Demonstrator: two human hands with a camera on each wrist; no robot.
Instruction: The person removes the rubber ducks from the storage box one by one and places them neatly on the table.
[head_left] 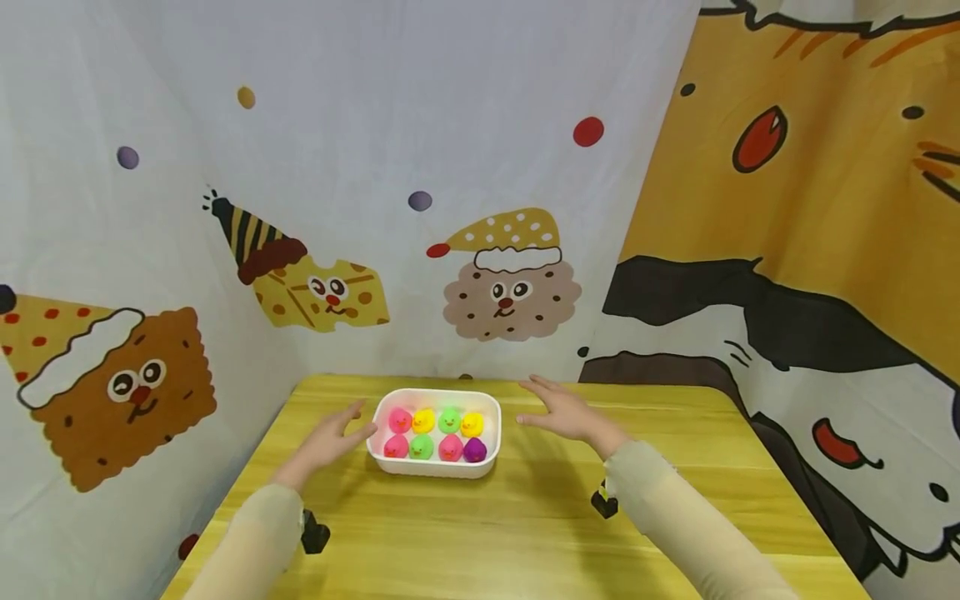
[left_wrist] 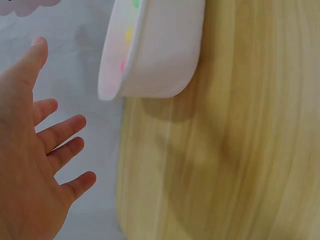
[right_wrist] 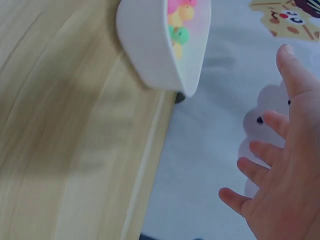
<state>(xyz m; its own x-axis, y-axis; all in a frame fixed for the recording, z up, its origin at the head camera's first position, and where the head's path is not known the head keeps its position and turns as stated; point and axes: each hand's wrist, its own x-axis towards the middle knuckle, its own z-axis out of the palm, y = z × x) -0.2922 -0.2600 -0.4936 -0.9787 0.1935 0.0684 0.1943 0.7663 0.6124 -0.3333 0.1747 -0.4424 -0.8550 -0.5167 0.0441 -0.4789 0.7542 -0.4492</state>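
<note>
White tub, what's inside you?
The white tub holds eight little toy ducks: three pink, two yellow, two green, one purple. Whatever lies directly underneath them is covered, so I can't tell.

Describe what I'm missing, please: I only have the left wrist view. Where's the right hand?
Observer: In the head view, the right hand is off the right side of the white tub, not touching it.
Operator: I just catch specks of colour inside. How many pieces are there?
Observer: Eight toy ducks, in two rows of four.
Operator: And which sits at the right end of the near row?
Observer: A purple duck, the only one of that colour.
</note>
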